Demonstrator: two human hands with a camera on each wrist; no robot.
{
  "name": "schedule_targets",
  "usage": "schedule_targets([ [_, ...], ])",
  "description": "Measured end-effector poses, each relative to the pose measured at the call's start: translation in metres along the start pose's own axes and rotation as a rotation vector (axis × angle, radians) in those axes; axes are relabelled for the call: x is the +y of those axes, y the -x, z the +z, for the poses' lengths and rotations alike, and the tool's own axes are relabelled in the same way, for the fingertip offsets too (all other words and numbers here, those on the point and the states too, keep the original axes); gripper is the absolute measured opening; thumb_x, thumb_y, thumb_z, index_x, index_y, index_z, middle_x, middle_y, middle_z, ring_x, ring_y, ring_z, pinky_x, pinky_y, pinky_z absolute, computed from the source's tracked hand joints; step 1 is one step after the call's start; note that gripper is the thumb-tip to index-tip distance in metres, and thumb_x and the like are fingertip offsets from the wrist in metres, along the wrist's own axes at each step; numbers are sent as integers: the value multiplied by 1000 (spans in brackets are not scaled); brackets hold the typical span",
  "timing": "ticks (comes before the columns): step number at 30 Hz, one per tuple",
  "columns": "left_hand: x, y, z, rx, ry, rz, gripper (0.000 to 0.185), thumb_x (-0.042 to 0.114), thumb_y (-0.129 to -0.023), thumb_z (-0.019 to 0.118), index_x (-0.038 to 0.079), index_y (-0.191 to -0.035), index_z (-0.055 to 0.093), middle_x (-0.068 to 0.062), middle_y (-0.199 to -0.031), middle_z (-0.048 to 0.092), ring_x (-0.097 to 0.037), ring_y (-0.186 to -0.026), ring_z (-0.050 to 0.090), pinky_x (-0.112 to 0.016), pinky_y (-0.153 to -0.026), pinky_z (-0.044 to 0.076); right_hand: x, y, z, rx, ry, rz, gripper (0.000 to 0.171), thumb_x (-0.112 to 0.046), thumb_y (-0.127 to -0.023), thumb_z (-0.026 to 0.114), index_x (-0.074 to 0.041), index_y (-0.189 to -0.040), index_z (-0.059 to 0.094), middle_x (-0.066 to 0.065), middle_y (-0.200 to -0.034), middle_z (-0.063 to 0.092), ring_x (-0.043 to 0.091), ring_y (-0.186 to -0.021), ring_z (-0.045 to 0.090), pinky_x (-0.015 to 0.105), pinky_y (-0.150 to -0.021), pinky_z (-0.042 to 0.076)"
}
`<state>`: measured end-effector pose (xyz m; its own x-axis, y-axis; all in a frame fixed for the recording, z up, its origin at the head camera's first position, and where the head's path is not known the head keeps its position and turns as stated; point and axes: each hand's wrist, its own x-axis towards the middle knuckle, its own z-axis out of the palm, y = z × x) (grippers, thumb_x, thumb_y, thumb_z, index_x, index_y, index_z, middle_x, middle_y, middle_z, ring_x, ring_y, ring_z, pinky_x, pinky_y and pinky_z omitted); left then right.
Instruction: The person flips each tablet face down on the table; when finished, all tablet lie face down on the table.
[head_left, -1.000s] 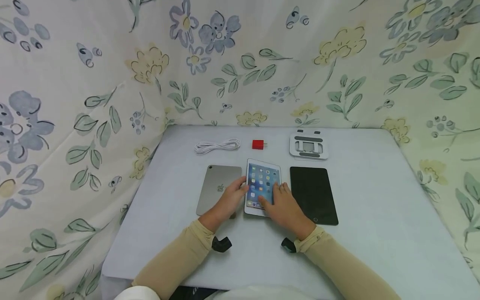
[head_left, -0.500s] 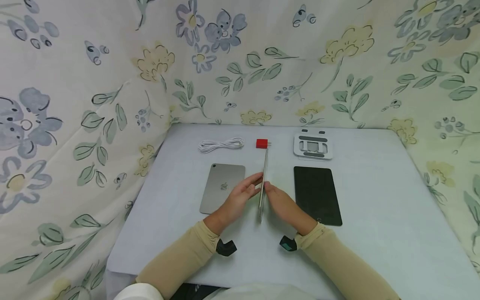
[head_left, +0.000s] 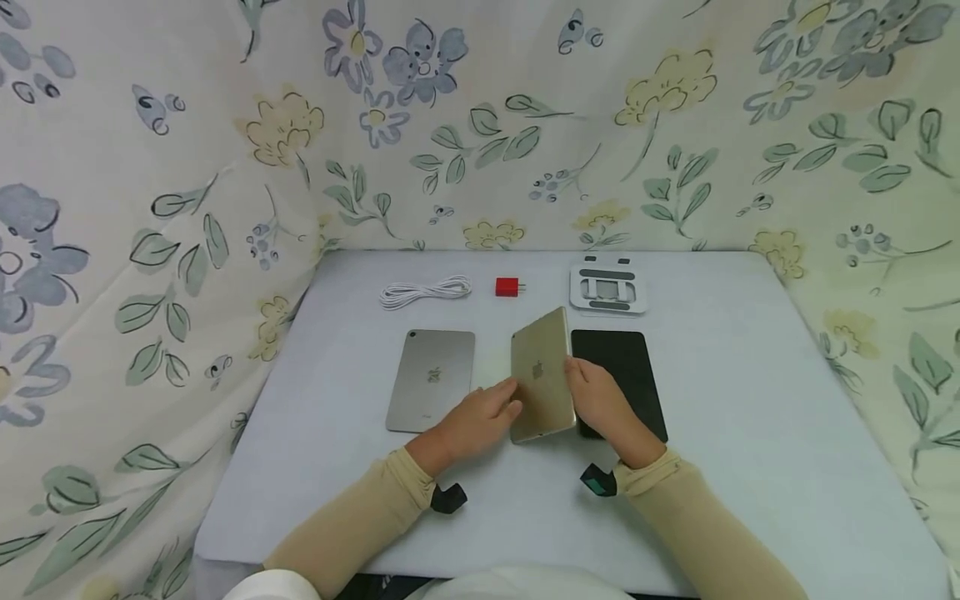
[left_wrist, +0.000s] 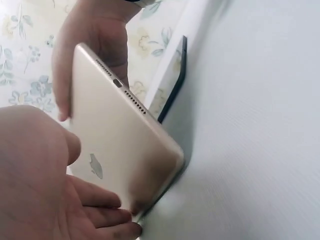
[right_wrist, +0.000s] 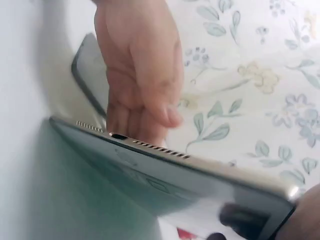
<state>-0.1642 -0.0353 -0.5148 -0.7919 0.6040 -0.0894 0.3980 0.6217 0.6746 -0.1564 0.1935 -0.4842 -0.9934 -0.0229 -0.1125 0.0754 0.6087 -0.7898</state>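
Observation:
A gold-backed tablet (head_left: 542,396) stands tilted over the middle of the table, its back facing left and its lower edge by the cloth. My right hand (head_left: 604,402) holds it by the raised right edge. Beside the left edge, my left hand (head_left: 474,423) has its fingers loosely extended; in the left wrist view the fingertips (left_wrist: 132,230) lie right at the tablet's low edge. The port and speaker holes of the tablet (right_wrist: 165,165) show in the right wrist view, with its screen turned toward that camera.
A grey tablet (head_left: 431,375) lies back up at left, and a black tablet (head_left: 618,375) lies at right, partly behind my right hand. Farther back are a coiled white cable (head_left: 425,292), a red plug adapter (head_left: 507,287) and a white folding stand (head_left: 608,287).
The gold-backed tablet, first screen up, was stood on edge and has turned further, so its back now shows. My right hand has moved right with its edge; my left hand has drawn lower.

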Motion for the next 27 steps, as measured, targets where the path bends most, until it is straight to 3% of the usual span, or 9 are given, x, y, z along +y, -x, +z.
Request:
schedule_targets([
  [2, -3, 3, -1, -17, -94, -12, 64, 47, -105, 29, 2, -151, 31, -8, -157, 27, -20, -143, 25, -49, -116, 13, 3, -3, 0, 31, 62, 5, 50, -41, -107, 32, -5, -126, 61, 11, -99, 69, 23, -85, 65, 42, -72, 54],
  [6, -7, 7, -2, -34, -169, -9, 62, 44, -106, 29, 0, -150, 32, -12, -157, 25, -20, -143, 24, -49, -117, 7, 8, -8, 5, 67, 156, 21, 34, -29, -106, 42, -5, -114, 65, 8, -77, 63, 21, -65, 59, 37, -58, 49],
  [10, -9, 10, -7, -32, -199, -6, 59, 40, -107, 30, -1, -148, 36, -17, -155, 26, -21, -144, 23, -45, -117, 7, 12, -11, 17, 65, 299, -24, 37, -23, -104, 44, 4, -125, 60, 16, -94, 66, 26, -80, 62, 42, -67, 52],
  [13, -12, 11, -11, -21, -231, -22, 61, 42, -107, 28, -3, -147, 37, -19, -154, 27, -22, -144, 23, -42, -117, 9, 12, -10, 27, 44, 393, -71, 45, -23, -103, 43, 11, -131, 53, 23, -103, 66, 30, -83, 62, 43, -66, 53],
  [17, -17, 10, -12, -13, -276, -33, 65, 46, -106, 26, -3, -146, 40, -19, -154, 29, -23, -143, 24, -41, -117, 9, 6, -5, 38, 13, 502, -87, 50, -27, -101, 46, 14, -130, 51, 26, -100, 66, 35, -82, 64, 44, -61, 53],
  [23, -17, 9, -13, -33, -333, -22, 63, 44, -105, 31, -4, -145, 41, -20, -153, 30, -25, -143, 24, -42, -117, 10, -7, 4, 49, -58, 647, -50, 66, -39, -100, 48, 14, -139, 42, 28, -123, 59, 44, -108, 58, 55, -86, 48],
  [27, -17, 10, -12, -36, -360, -11, 62, 43, -105, 33, -4, -144, 42, -20, -153, 32, -25, -143, 24, -43, -117, 12, -12, 10, 55, -107, 679, -18, 72, -44, -99, 47, 14, -141, 38, 31, -128, 54, 46, -115, 53, 58, -92, 43],
])
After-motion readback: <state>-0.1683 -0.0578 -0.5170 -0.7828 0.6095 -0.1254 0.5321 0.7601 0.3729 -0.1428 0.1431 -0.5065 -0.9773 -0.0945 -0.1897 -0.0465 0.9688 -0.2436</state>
